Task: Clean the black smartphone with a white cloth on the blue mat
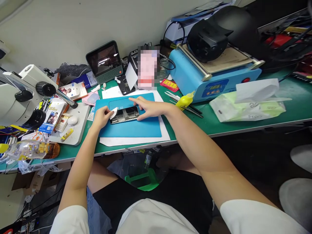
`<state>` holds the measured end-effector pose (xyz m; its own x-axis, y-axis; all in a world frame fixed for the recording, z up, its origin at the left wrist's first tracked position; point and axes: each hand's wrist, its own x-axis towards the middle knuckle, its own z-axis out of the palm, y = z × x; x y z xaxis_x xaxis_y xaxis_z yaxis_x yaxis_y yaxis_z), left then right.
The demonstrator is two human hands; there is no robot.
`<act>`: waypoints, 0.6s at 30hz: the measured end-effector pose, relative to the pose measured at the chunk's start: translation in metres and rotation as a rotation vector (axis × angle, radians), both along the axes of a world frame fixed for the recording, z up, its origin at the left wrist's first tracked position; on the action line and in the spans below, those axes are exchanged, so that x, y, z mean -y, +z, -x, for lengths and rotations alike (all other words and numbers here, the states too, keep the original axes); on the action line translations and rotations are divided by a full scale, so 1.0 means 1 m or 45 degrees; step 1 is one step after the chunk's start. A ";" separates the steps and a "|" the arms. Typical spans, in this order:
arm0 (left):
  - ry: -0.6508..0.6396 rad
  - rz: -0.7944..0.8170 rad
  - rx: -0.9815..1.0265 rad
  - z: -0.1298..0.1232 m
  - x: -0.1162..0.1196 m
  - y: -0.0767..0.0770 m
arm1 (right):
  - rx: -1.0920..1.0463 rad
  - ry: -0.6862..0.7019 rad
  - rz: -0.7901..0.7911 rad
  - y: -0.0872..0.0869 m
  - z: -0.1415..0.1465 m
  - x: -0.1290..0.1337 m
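A smartphone (124, 115) lies face up on a blue work mat (131, 130), its dark glass reflecting bright stripes. My left hand (101, 117) is closed in a pinch on a small white wipe (113, 113), which touches the phone's left end. At the right end, my right hand (149, 108) holds the phone, its thumb at the near corner and other fingers on the far side. Its index finger stretches out over a thin dark-edged glass panel (119, 103) lying flat just behind the phone. My right fingers partly cover that panel.
Behind the mat are a black phone (125, 85) and a smart display (104, 61). To the right stand a blue heated machine (212, 74), a yellow bottle (185, 101), tweezers (174, 97) and a tissue pack (248, 105). A microscope (29, 94) and a drink bottle (34, 150) occupy the left.
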<state>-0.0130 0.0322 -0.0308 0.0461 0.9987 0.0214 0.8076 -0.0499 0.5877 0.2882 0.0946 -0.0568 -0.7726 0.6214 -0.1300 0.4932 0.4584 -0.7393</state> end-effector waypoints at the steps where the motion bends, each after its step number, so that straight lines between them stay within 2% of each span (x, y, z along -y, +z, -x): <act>1: 0.012 0.000 0.012 -0.001 0.000 -0.001 | -0.001 0.003 -0.001 0.000 0.000 0.000; 5: 0.017 -0.008 -0.055 0.001 0.008 -0.001 | -0.021 0.034 -0.029 -0.002 -0.001 -0.002; 9: -0.074 -0.024 -0.176 0.007 0.022 0.002 | -0.042 0.045 -0.031 -0.001 -0.002 -0.001; 14: -0.164 -0.016 -0.191 0.009 0.039 0.005 | -0.053 0.034 -0.015 -0.001 -0.002 -0.002; 18: -0.195 -0.016 -0.200 0.009 0.042 0.004 | -0.043 0.027 -0.031 -0.004 -0.002 -0.006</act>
<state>-0.0222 -0.0094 -0.0264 0.2011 0.9795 0.0146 0.8717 -0.1857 0.4536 0.2903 0.1003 -0.0613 -0.7892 0.6077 -0.0884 0.4579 0.4865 -0.7441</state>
